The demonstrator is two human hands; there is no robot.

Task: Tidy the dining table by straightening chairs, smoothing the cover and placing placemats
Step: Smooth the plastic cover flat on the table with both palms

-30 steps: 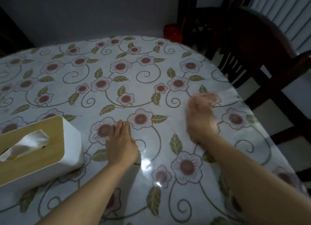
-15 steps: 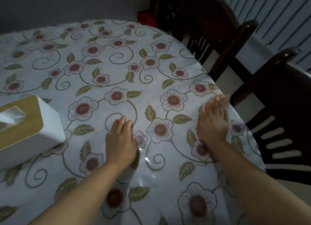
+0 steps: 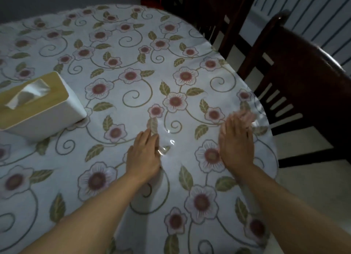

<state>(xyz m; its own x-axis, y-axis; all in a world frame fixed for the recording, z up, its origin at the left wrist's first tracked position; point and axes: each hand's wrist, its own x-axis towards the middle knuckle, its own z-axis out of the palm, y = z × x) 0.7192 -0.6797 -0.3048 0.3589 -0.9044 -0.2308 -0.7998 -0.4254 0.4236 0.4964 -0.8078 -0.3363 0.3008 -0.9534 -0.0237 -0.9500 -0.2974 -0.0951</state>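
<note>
A glossy white table cover (image 3: 133, 45) printed with pink flowers and green leaves lies over the rounded dining table. My left hand (image 3: 143, 155) rests palm down on it near the middle, fingers flat and together. My right hand (image 3: 235, 140) lies flat on the cover close to the table's right edge, its fingertips blurred. Both hands hold nothing. Two dark wooden chairs stand along the right side: one near (image 3: 303, 86), one farther back (image 3: 214, 12). No placemats are in view.
A white tissue box with a wooden lid (image 3: 36, 105) stands on the left part of the table, a tissue sticking out. Pale floor tiles (image 3: 303, 177) show to the right of the table. A red object (image 3: 148, 1) sits by the far wall.
My view has swung right, bringing the near chair into sight. My right hand slid across the cover toward the right edge and then slightly back; my left hand stayed pressed flat.
</note>
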